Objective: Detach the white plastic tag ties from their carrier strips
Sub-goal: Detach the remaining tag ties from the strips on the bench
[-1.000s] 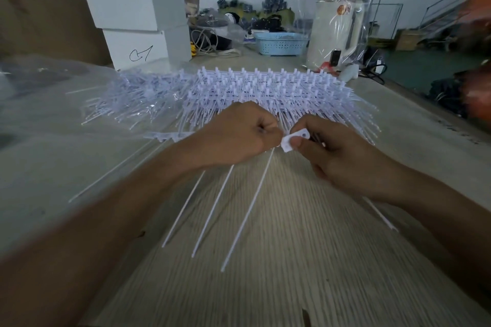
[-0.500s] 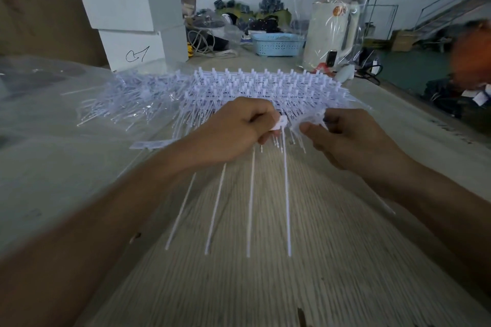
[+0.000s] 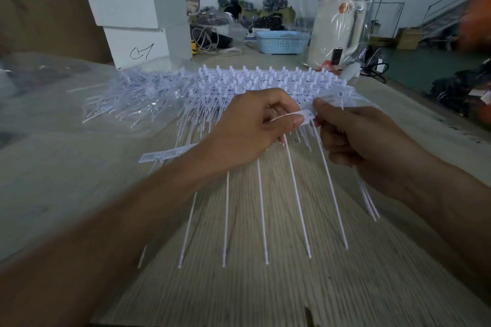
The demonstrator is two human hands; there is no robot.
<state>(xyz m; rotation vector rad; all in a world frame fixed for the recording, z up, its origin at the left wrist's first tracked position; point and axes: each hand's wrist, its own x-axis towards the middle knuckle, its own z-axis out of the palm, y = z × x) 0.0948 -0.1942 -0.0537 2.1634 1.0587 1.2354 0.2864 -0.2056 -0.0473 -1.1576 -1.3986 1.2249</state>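
The left hand (image 3: 252, 127) has its grip closed narrow, thumb and curled fingers pinching the flat head end of a carrier strip of white tag ties (image 3: 305, 117). The right hand (image 3: 353, 138) meets it from the other side, fingertips pinching the same flat head, with a few loose tie tails (image 3: 369, 202) trailing from under its palm. Five thin tails hang below the two grips, fanned out and reaching toward the near edge of the table (image 3: 265, 287), where pale wood grain lies bare. Just beyond the grips lies a thick pile of tie strips (image 3: 265, 82), heads up in rows; to the left of the grip, more ties lie under a clear plastic sheet (image 3: 53, 103). Farther beyond stand white boxes (image 3: 138, 8) and a blue basket (image 3: 281, 41).
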